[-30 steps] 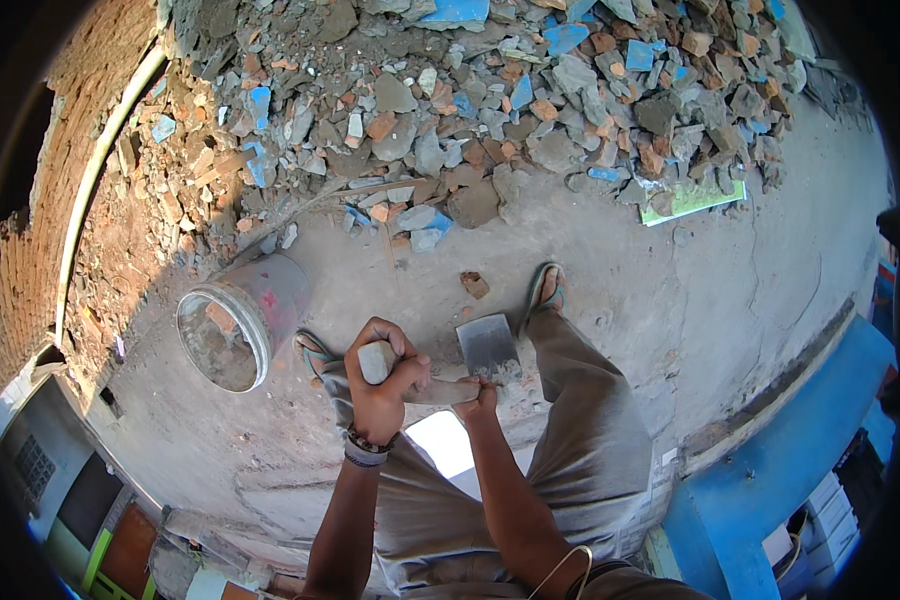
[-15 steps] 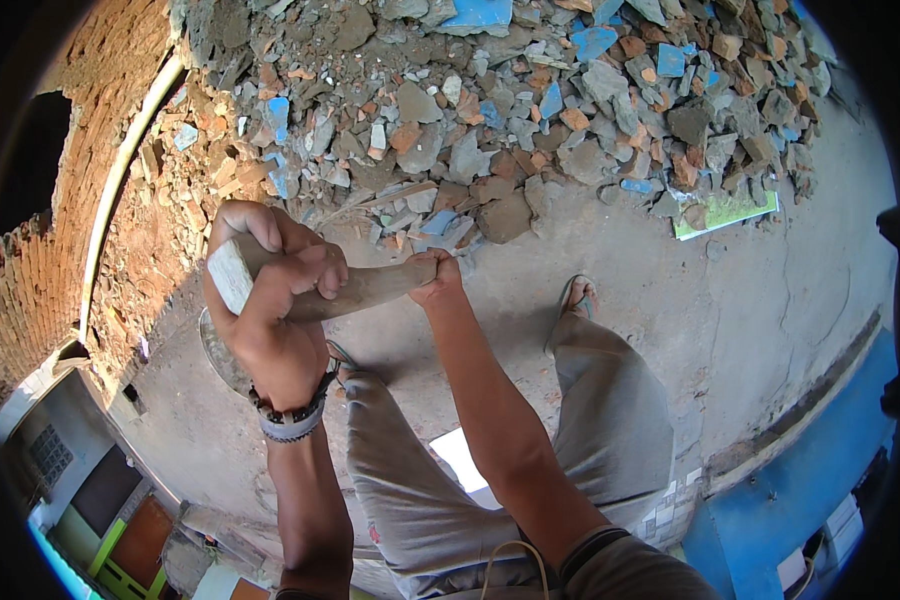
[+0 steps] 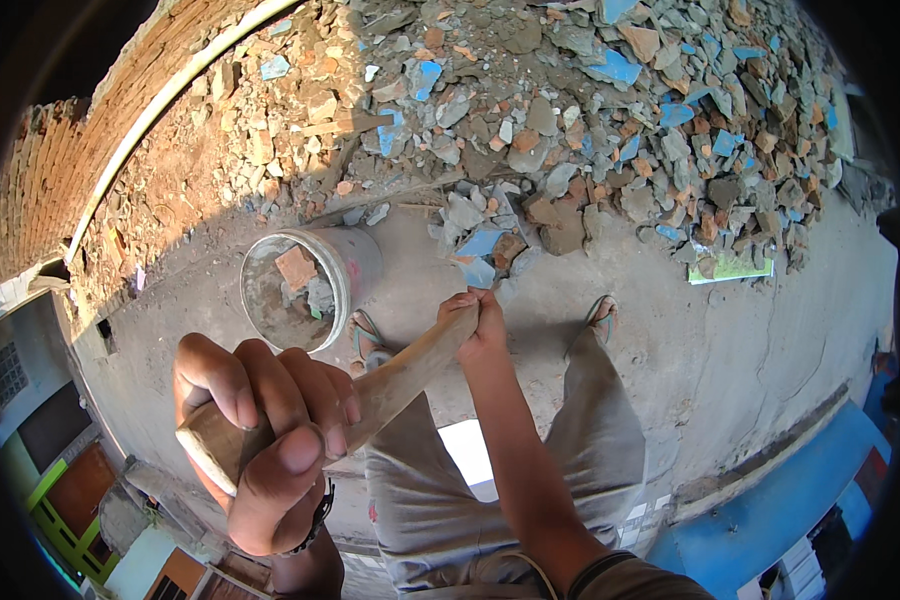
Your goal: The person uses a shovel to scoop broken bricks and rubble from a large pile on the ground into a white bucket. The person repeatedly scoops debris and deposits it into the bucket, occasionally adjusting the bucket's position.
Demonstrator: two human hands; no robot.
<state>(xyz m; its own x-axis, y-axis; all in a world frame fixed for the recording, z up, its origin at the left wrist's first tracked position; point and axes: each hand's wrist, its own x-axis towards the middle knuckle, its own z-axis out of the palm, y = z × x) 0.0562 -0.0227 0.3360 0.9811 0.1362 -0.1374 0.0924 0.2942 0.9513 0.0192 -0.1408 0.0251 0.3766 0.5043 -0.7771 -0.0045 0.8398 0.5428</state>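
Well, bucket point(image 3: 362, 260) & rubble point(image 3: 570, 135) beyond wooden hdl point(image 3: 402, 385)

**Work Area Layout**

The rubble pile point(image 3: 610, 130) lies before me on the floor point(image 3: 710, 340). The bucket point(image 3: 367, 262) is ahead-left, rubble pieces point(image 3: 295, 268) inside, just left of my left foot point(image 3: 366, 325). The handle point(image 3: 410, 372) extends from my left fingers point(image 3: 267, 378), forward and right, to my right fingers point(image 3: 458, 303). The pipe point(image 3: 150, 112) runs along the rubble pile's left side.

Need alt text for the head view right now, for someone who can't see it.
The left hand wraps a wooden handle near its closer end; the right hand holds it farther along. A bucket containing broken pieces is at left, and rubble spreads across the top.
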